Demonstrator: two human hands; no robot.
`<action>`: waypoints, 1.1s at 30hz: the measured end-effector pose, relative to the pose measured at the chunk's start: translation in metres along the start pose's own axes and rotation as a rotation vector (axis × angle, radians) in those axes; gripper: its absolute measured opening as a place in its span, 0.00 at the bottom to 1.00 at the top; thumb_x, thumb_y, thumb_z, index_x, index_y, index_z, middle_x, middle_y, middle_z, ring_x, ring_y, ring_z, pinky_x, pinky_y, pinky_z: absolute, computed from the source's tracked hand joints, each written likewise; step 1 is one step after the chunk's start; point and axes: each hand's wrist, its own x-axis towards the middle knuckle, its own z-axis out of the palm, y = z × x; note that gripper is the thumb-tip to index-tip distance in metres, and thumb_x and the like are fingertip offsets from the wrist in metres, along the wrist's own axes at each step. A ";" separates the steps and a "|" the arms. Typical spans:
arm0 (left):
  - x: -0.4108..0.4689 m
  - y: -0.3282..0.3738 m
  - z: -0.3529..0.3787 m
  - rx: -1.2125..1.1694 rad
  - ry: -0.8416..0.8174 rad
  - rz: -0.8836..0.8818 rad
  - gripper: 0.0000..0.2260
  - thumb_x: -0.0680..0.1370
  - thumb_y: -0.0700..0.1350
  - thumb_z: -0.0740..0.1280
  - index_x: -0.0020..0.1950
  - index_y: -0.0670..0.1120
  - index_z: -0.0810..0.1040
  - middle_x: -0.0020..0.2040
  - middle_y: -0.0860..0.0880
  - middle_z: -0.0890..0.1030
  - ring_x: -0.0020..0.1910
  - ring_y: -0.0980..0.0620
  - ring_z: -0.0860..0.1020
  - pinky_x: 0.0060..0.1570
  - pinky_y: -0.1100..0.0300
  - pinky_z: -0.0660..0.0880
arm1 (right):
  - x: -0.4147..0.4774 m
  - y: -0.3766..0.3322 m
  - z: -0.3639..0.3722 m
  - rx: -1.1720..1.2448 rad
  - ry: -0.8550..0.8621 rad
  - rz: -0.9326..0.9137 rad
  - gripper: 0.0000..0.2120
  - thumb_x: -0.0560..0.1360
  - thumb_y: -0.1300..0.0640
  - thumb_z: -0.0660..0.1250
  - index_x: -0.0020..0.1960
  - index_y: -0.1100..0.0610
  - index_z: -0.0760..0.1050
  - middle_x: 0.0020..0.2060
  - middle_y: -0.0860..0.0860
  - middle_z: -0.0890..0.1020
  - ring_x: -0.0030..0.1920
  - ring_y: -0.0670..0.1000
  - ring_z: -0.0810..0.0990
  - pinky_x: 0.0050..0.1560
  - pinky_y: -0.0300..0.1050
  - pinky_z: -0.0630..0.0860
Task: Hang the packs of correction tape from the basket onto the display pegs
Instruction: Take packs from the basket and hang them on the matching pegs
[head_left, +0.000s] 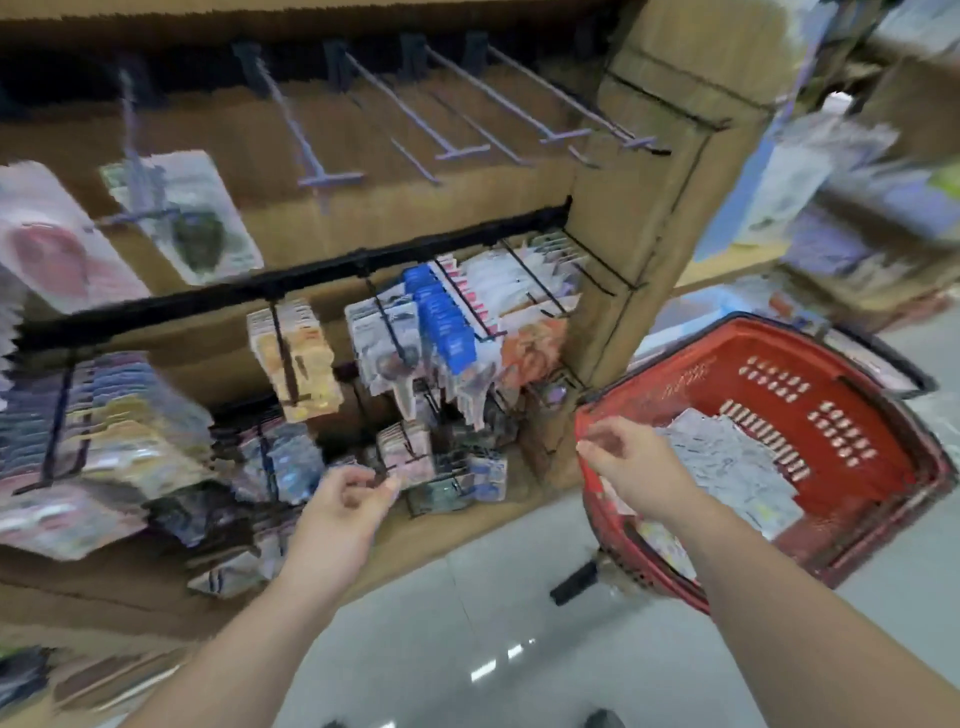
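The red plastic basket (727, 338) sits on the pale tiled floor (467, 623), with the flat white packs of correction tape (727, 467) in it, toward its left wall. Left of the basket stands the brown board display rack (623, 249). Its long grey metal pegs (415, 104) jut out high up, above the black rail (260, 291). The right hand (628, 457) is over the basket's left rim. The left hand (343, 499) is farther left, before the rack's lowest packs.

My left hand (345, 499) and my right hand (631, 467) are bare. My left forearm (249, 634) and my right forearm (789, 613) are bare too, down to the lower edge. The blur hides nails and small marks.
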 end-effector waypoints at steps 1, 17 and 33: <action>-0.003 0.004 0.030 0.023 -0.005 0.006 0.11 0.79 0.55 0.73 0.53 0.50 0.77 0.48 0.43 0.82 0.38 0.49 0.76 0.40 0.53 0.68 | 0.006 0.033 -0.020 -0.028 -0.003 0.031 0.10 0.78 0.50 0.72 0.56 0.55 0.81 0.50 0.50 0.85 0.53 0.53 0.83 0.58 0.51 0.78; 0.019 0.004 0.318 0.312 -0.102 -0.100 0.31 0.78 0.53 0.76 0.77 0.47 0.68 0.68 0.50 0.73 0.60 0.50 0.75 0.62 0.49 0.75 | 0.030 0.269 -0.161 -0.402 -0.186 0.207 0.17 0.79 0.43 0.67 0.63 0.50 0.79 0.55 0.47 0.84 0.55 0.51 0.82 0.51 0.46 0.77; 0.040 -0.024 0.384 0.155 0.148 -0.136 0.47 0.67 0.67 0.77 0.81 0.64 0.57 0.69 0.50 0.76 0.66 0.48 0.78 0.66 0.40 0.77 | 0.143 0.301 -0.146 -0.189 -0.387 0.144 0.13 0.80 0.51 0.70 0.62 0.55 0.79 0.50 0.49 0.83 0.47 0.49 0.80 0.50 0.44 0.75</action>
